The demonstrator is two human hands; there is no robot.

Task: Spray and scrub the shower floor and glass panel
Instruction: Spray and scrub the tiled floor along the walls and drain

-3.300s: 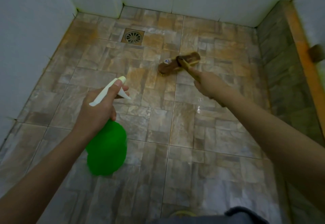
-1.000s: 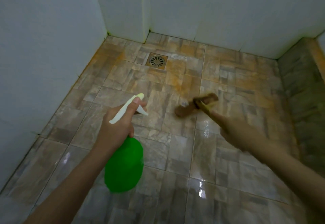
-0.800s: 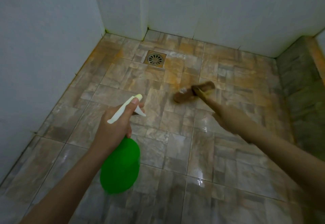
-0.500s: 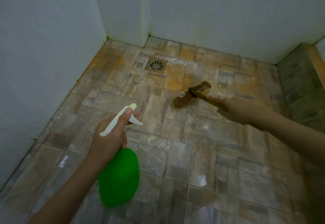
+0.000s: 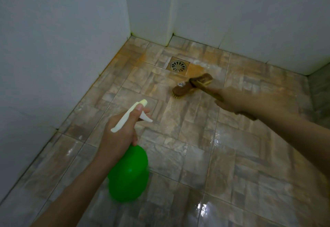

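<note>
My left hand (image 5: pixel 118 135) grips the neck of a green spray bottle (image 5: pixel 129 173), thumb on its cream trigger head, nozzle aimed at the floor ahead. My right hand (image 5: pixel 237 101) grips the handle of a brown scrub brush (image 5: pixel 192 85) whose bristles press on the wet brown stone-pattern shower floor (image 5: pixel 178 137), just below and right of the drain. Orange staining spreads over the tiles around the brush.
A square metal floor drain (image 5: pixel 178 65) sits near the back corner. White tiled walls (image 5: pixel 53 48) close the left and back sides. A raised tiled curb (image 5: pixel 319 91) runs along the right edge. Water glints on the near tiles.
The brush has slid back and forth on the floor and now lies closer to the drain. My view has lifted toward the back corner. The spray bottle stays in my left hand.
</note>
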